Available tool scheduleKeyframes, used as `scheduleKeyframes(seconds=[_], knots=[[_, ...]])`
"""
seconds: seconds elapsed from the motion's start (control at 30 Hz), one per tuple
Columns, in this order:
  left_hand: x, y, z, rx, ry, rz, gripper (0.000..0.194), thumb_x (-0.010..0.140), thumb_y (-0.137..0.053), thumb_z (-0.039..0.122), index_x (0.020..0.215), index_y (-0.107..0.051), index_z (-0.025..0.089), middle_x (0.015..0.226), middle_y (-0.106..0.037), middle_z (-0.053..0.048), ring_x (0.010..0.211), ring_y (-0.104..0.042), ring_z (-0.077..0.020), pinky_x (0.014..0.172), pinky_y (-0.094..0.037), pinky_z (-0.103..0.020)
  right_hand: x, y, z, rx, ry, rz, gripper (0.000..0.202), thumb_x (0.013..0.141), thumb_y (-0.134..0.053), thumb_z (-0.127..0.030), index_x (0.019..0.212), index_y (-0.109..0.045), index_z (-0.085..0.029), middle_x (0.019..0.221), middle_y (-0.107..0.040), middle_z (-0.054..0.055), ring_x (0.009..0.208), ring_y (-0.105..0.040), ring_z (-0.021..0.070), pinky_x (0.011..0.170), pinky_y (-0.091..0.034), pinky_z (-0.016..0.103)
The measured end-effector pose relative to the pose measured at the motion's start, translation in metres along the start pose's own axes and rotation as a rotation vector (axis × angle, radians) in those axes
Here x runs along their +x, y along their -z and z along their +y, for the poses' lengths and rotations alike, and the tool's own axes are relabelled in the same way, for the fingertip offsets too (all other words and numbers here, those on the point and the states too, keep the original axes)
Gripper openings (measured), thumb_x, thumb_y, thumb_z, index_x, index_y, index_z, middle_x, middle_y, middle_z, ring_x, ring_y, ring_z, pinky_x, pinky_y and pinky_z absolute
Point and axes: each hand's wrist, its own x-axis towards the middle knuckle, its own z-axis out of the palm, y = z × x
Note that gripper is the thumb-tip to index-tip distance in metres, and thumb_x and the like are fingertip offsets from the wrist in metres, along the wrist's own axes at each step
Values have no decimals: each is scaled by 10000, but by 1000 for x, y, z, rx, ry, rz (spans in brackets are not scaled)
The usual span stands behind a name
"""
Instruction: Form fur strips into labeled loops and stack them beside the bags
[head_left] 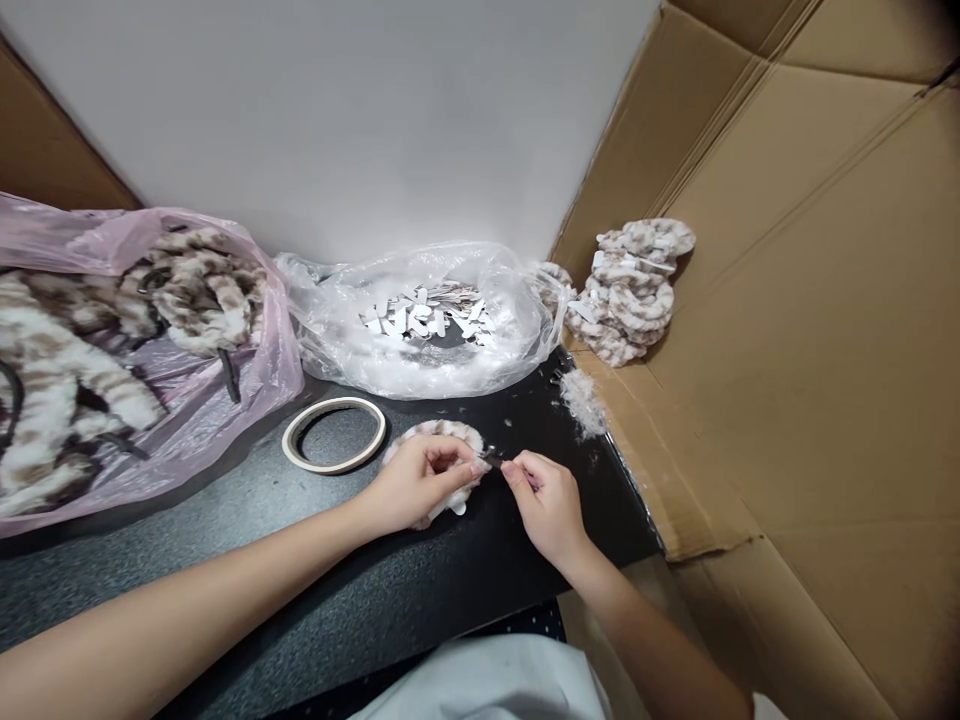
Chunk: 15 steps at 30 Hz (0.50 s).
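Observation:
My left hand (pixel 416 482) is closed on a fluffy white-and-brown fur ring (pixel 459 432) lying on the dark table. A small white tag (pixel 458 506) sticks out at the ring's near side. My right hand (pixel 549 502) is closed around a slim dark tool (pixel 493 462), whose tip points at the ring's right edge beside my left fingertips. Its kind I cannot make out, as my fingers cover most of it. Just left of the ring lies a roll of tape (pixel 294 460).
A clear plastic bag (pixel 337 365) of white tags stands behind the tape. On the left, a pink bag (pixel 281 350) holds fluffy pieces with dark bands. Finished-looking fur rings (pixel 634 300) are piled against the cardboard wall (pixel 810 300). Loose fluff (pixel 583 402) lies at the table's right edge.

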Motion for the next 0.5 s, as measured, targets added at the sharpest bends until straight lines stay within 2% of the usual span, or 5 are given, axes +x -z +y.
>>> scheduleKeyframes(seconds=[0.2,0.5], knots=[[1,0,-1,3,-1,-21,294,787,-651,402,745,-670,113,596,-578,-15,514,-461,-94,472,-336,-200,0,-1,-3,14,1,-35,355,932,-477,-438,694,-570,-192,663,-573,-15,599,-518,114,581,-318,225],[0,-1,0,18,13,-31,322,803,-639,426,736,-657,111,565,-531,3,485,-417,-79,449,-293,-196,0,0,-3,-6,10,-21,415,945,-454,-435,621,-510,-183,602,-519,-18,561,-459,107,556,-281,233]])
